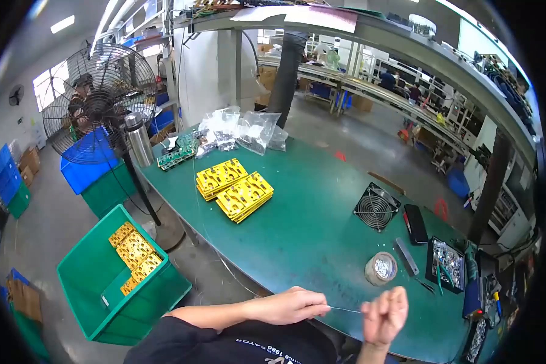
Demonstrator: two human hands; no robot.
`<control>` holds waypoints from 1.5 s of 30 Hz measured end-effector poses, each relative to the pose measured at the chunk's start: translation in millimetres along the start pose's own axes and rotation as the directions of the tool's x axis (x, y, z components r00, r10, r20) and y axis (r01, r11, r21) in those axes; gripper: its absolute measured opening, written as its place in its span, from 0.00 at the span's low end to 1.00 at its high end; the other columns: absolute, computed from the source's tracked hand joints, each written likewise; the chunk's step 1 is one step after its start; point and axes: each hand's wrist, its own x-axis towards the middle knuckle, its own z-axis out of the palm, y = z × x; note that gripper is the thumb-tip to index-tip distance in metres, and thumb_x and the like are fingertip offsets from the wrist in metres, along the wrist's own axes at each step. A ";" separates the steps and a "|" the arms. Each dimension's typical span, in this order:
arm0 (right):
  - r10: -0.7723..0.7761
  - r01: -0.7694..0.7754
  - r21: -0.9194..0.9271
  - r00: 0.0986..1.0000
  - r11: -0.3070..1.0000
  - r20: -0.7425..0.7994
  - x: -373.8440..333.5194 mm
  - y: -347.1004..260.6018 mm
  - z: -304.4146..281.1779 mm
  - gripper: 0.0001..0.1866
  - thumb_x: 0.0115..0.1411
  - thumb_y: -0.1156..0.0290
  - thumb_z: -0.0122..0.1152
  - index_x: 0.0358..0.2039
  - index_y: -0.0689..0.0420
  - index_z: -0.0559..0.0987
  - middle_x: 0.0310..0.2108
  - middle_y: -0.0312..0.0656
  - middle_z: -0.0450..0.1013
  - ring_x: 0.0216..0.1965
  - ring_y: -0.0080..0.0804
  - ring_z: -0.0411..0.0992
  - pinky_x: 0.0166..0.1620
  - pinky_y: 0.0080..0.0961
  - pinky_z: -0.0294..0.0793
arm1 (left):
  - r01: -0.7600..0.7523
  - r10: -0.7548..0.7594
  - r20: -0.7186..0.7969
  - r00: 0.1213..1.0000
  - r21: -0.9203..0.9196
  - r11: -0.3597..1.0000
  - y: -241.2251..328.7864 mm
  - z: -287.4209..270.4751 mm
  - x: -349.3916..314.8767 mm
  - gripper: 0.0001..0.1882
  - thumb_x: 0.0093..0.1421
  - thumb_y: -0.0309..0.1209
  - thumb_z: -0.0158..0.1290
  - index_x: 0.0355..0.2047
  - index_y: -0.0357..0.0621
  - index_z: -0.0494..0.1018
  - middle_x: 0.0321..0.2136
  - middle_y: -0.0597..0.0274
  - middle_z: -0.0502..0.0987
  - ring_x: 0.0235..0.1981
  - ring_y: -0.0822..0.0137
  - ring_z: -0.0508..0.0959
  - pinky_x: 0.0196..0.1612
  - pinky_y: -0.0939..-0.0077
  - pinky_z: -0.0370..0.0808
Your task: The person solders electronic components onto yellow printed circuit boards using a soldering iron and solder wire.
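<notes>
My left hand [291, 306] and my right hand [384, 315] are low in the head view, close to my body at the near edge of the green workbench [309, 224]. Between them runs a thin grey wire [346, 310], pinched by the fingertips of both hands and pulled straight. A round spool of wire [381, 268] lies on the bench just beyond my right hand. Two stacks of yellow circuit boards [233, 188] sit farther out on the bench.
A small square fan [376, 209], a black device [415, 223], a tray of small parts [448, 264], clear plastic bags [249, 130], green boards [177, 155] and a steel flask [139, 139] are on the bench. A green bin [103, 285] with yellow boards and a standing fan [100, 103] are at left.
</notes>
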 end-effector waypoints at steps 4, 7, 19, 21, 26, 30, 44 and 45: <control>-0.233 0.258 -0.228 0.963 0.939 0.131 -2.4 -62.4 -35.3 0.07 0.75 0.72 0.54 0.39 0.56 0.67 0.26 0.33 0.65 0.20 0.15 0.57 0.23 0.14 0.59 | -0.121 0.128 -0.026 0.991 0.184 0.975 -17.1 -19.7 -27.8 0.15 0.77 0.37 0.48 0.39 0.36 0.74 0.29 0.46 0.78 0.35 0.45 0.80 0.39 0.56 0.75; -0.399 0.377 -0.501 0.914 0.779 0.068 -21.7 -122.4 -51.7 0.08 0.72 0.69 0.59 0.42 0.60 0.73 0.29 0.41 0.68 0.22 0.25 0.61 0.25 0.23 0.64 | -0.103 0.119 -0.034 0.992 0.306 0.946 -18.8 -43.0 -53.6 0.13 0.75 0.36 0.51 0.40 0.37 0.75 0.29 0.44 0.78 0.34 0.42 0.79 0.37 0.55 0.75; -0.788 0.466 -0.826 0.614 0.317 0.045 -74.4 -240.7 -95.0 0.05 0.74 0.72 0.54 0.42 0.60 0.75 0.26 0.41 0.68 0.22 0.26 0.62 0.25 0.19 0.63 | 0.162 0.360 -0.307 0.881 0.911 0.380 69.8 -138.2 -118.7 0.12 0.60 0.34 0.68 0.27 0.46 0.75 0.21 0.58 0.74 0.23 0.51 0.74 0.30 0.59 0.73; -0.837 0.498 -0.812 0.547 0.303 0.023 -87.6 -267.1 -139.4 0.05 0.74 0.73 0.54 0.41 0.60 0.76 0.25 0.41 0.68 0.21 0.25 0.61 0.23 0.20 0.61 | 0.236 0.538 -0.308 0.785 0.951 0.200 86.7 -155.9 -128.0 0.13 0.58 0.32 0.69 0.25 0.46 0.74 0.19 0.61 0.72 0.21 0.55 0.73 0.30 0.61 0.72; -0.799 0.607 -0.672 0.600 0.423 0.038 -108.3 -344.9 -250.5 0.17 0.77 0.73 0.50 0.61 0.68 0.71 0.41 0.40 0.73 0.24 0.14 0.56 0.26 0.11 0.54 | 0.387 0.841 0.078 0.535 0.862 -0.326 125.7 -199.7 -148.3 0.16 0.58 0.33 0.71 0.24 0.39 0.75 0.16 0.64 0.66 0.18 0.61 0.68 0.31 0.64 0.69; -0.838 0.549 -0.726 0.542 0.414 -0.068 -108.4 -346.5 -242.5 0.16 0.77 0.73 0.50 0.60 0.67 0.72 0.39 0.39 0.71 0.23 0.15 0.54 0.26 0.12 0.54 | 0.364 0.879 0.107 0.465 0.882 -0.300 96.0 -206.4 -170.7 0.21 0.69 0.35 0.61 0.21 0.37 0.71 0.17 0.61 0.65 0.18 0.58 0.67 0.33 0.61 0.70; -0.545 0.406 -0.760 0.835 0.507 0.083 -53.5 -170.6 -96.0 0.06 0.77 0.73 0.50 0.46 0.62 0.71 0.29 0.34 0.62 0.22 0.15 0.54 0.24 0.14 0.53 | 0.515 0.676 -0.563 0.477 0.802 0.304 -169.0 -129.9 -205.5 0.18 0.66 0.22 0.55 0.19 0.42 0.64 0.17 0.56 0.61 0.20 0.50 0.65 0.37 0.54 0.70; -0.521 0.383 -0.740 0.852 0.552 0.051 -48.6 -160.8 -96.5 0.06 0.77 0.73 0.50 0.46 0.62 0.71 0.28 0.33 0.62 0.22 0.15 0.53 0.24 0.13 0.53 | 0.510 0.695 -0.536 0.479 0.814 0.277 -169.6 -129.9 -206.1 0.18 0.66 0.22 0.55 0.19 0.42 0.64 0.17 0.56 0.61 0.20 0.50 0.65 0.37 0.54 0.70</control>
